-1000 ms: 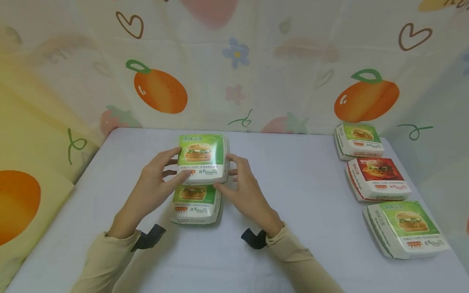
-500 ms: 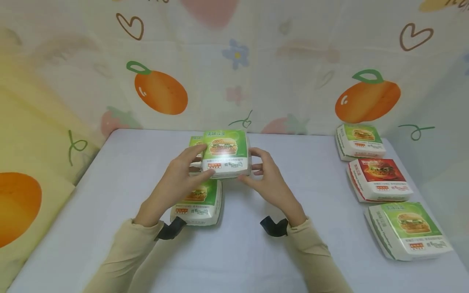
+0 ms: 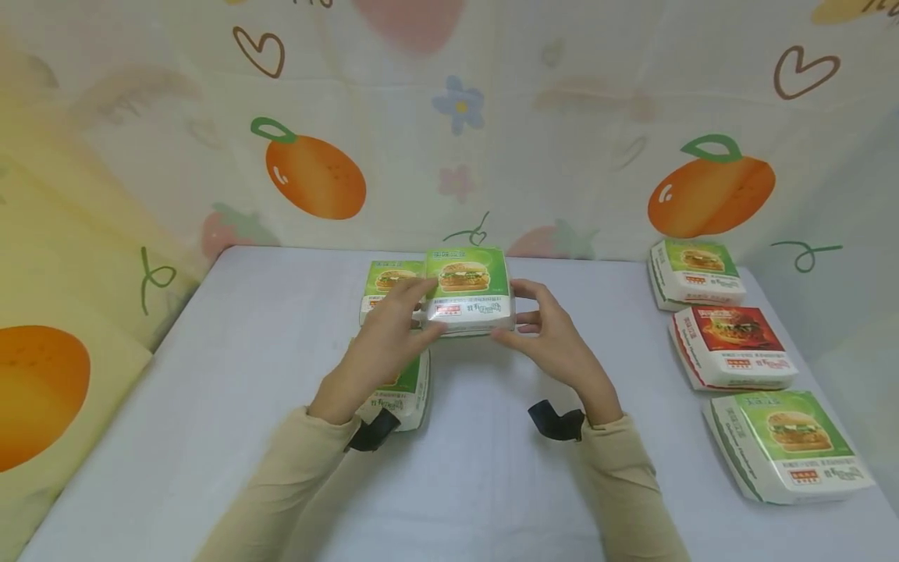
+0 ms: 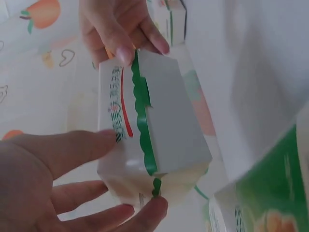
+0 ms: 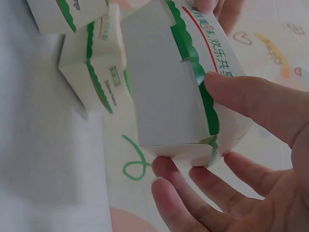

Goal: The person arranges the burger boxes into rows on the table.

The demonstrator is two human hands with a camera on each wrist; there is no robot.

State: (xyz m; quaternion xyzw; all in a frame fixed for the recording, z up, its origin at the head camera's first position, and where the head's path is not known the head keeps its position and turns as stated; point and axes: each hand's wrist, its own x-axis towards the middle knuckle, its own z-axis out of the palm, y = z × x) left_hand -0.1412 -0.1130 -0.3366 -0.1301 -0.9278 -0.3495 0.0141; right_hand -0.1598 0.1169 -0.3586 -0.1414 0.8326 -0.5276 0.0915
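Both hands hold a green and white burger box (image 3: 467, 285) between them, raised above the white table, its burger picture facing up. The left hand (image 3: 386, 336) grips its left side, thumb at the front edge and fingers along the side. On the opposite side, the right hand (image 3: 558, 339) grips it the same way. From below, the right wrist view shows the box's plain white underside (image 5: 164, 87) and a green scalloped flap edge. Behind the left hand are two more green burger boxes, a far one (image 3: 386, 282) and a near one (image 3: 414, 390), both partly hidden by that hand.
Along the table's right edge stand a small green burger box (image 3: 697, 273), a red burger box (image 3: 733, 347) and a larger green burger box (image 3: 787, 446), one in front of another. A fruit-print cloth (image 3: 548, 140) hangs behind the white table (image 3: 477, 484).
Both hands have lifted the box off the left-hand boxes and carried it to the right. The far green box, hidden before, now shows. The boxes on the right stay put.
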